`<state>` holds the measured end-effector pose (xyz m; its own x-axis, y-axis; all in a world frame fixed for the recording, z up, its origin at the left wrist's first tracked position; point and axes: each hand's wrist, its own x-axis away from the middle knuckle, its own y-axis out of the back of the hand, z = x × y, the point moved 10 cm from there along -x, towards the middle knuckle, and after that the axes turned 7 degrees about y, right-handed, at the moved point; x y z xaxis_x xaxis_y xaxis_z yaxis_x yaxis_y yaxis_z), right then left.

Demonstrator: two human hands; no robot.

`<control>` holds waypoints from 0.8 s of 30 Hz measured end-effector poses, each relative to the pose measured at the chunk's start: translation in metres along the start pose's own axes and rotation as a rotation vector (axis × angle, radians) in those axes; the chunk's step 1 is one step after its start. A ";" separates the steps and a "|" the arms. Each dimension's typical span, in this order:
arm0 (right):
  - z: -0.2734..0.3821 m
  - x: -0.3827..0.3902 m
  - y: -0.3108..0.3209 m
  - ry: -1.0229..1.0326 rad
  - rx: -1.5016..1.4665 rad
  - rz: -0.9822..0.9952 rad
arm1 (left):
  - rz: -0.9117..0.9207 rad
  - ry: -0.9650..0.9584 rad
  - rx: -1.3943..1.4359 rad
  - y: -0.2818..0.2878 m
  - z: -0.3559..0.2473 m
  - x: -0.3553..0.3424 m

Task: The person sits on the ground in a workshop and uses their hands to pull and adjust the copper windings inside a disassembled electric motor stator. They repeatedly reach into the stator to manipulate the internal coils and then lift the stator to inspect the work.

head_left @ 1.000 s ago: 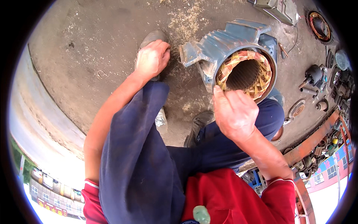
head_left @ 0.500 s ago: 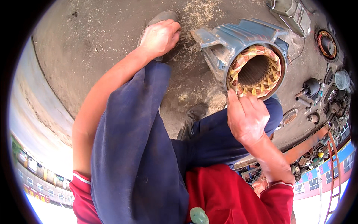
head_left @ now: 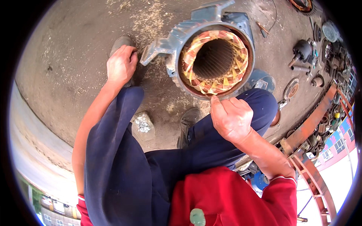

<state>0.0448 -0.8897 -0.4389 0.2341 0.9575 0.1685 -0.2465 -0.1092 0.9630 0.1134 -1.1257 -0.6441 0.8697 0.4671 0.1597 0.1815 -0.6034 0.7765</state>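
Observation:
A blue ribbed electric motor housing (head_left: 175,41) tilts with its round open end toward me. Inside it sits a ring of copper windings (head_left: 190,77), tied with yellow and whitish lacing around a dark slotted bore. My right hand (head_left: 232,117) grips the lower rim of the housing, thumb at the edge and the other fingers curled. Over my left shoe (head_left: 120,42), my left hand (head_left: 121,64) hangs closed, beside the housing's foot. Its fingertips are hidden, so whether it holds anything does not show.
A whitish-speckled block (head_left: 143,126) lies between my legs. Behind my right knee stands a clear round container (head_left: 264,81). Motor parts, including a round end cover (head_left: 291,89) and a dark rotor (head_left: 301,51), lie at the right near a rusty steel beam (head_left: 313,118). Pale debris covers some floor.
The view has shifted, so the housing appears further left and its opening faces me more. My right hand stays on the rim. My left hand is still closed over the shoe.

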 end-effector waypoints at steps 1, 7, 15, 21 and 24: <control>-0.010 0.014 0.001 -0.068 -0.009 0.000 | -0.003 -0.018 0.021 -0.002 -0.003 0.000; -0.060 0.053 0.012 -0.630 -0.177 -0.090 | 0.008 -0.014 -0.033 -0.002 -0.005 -0.001; -0.076 0.063 0.028 -0.845 -0.091 -0.113 | 0.043 0.022 -0.016 -0.001 -0.005 -0.002; -0.087 0.078 -0.009 -1.168 -0.534 -0.082 | 0.016 0.003 0.031 0.000 -0.003 -0.001; -0.046 0.100 -0.051 -1.360 -0.971 -0.089 | 0.038 0.013 0.026 -0.004 -0.002 -0.003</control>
<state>0.0378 -0.7759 -0.4813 0.7400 -0.0182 0.6724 -0.5186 0.6212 0.5875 0.1093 -1.1233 -0.6468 0.8702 0.4517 0.1968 0.1604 -0.6374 0.7536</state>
